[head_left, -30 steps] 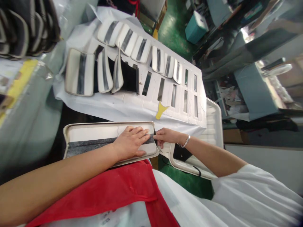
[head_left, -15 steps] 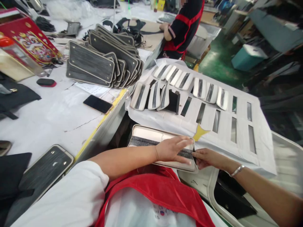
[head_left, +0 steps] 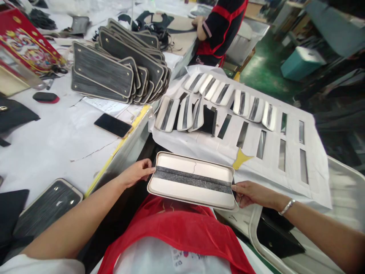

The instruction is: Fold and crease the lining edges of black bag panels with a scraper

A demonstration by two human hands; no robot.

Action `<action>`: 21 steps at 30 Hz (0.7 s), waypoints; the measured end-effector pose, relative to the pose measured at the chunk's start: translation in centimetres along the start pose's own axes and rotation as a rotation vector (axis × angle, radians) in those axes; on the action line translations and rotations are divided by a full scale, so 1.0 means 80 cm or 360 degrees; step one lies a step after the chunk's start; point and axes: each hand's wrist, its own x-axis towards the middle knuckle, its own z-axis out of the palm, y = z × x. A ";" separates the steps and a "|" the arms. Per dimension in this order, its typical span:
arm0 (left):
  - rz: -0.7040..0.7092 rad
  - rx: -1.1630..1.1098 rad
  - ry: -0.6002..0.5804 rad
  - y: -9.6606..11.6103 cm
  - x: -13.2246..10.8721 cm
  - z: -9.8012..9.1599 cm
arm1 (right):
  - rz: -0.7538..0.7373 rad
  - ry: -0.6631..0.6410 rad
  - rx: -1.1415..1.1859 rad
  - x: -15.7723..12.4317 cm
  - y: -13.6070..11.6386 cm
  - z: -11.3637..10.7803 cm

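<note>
I hold a long cream panel [head_left: 194, 186] with rounded corners and a grey felt strip down its middle, level above my red apron [head_left: 176, 232]. My left hand [head_left: 137, 172] grips its left end, fingers curled on the edge. Its right end is pinched by my right hand [head_left: 249, 193], which wears a metal bracelet. The panel's cream inner side faces up.
A white sheet [head_left: 285, 167] with slots carries several cream panels with dark strips [head_left: 182, 112]. A stack of dark panels [head_left: 119, 70] and a phone [head_left: 112, 125] lie on the table at left. One more dark panel [head_left: 48, 203] lies near me. A person in red and black [head_left: 219, 26] works beyond. A white bin [head_left: 336, 228] stands at right.
My left hand slid off the felt strip, where it lay flat, to the panel's left end. The view swung left and settled; the right hand stays at the right end.
</note>
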 end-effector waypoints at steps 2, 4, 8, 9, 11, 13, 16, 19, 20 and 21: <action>-0.0051 -0.0052 -0.0024 -0.004 0.003 0.013 | -0.0002 -0.0001 0.0006 0.000 0.000 0.000; -0.0092 0.0019 0.0012 0.000 0.005 0.021 | -0.0022 0.0011 0.0028 0.001 0.003 0.001; -0.0152 0.0155 0.0077 0.010 0.009 0.018 | -0.0099 0.0077 0.0173 0.012 0.015 0.005; -0.0165 0.0180 0.0058 0.012 0.010 0.016 | -0.0129 0.0115 0.0193 0.014 0.019 0.007; -0.0156 0.0357 0.0020 0.018 0.013 0.013 | -0.0225 0.0246 0.0141 0.017 0.025 0.008; -0.0053 0.0743 0.0061 0.028 0.015 0.014 | -0.0366 0.0443 -0.0022 0.016 0.028 0.010; 0.0391 0.1405 0.0364 0.050 0.019 0.032 | -0.0663 0.0814 -0.0402 0.007 0.022 0.016; 0.0927 0.1861 0.0508 0.070 0.029 0.069 | -0.1045 0.1104 -0.0788 -0.004 -0.001 0.037; 0.1019 0.1969 0.0450 0.075 0.035 0.082 | -0.1187 0.1150 -0.0911 -0.006 -0.011 0.046; 0.1056 0.2052 0.0363 0.079 0.042 0.093 | -0.1326 0.1172 -0.1049 -0.006 -0.022 0.056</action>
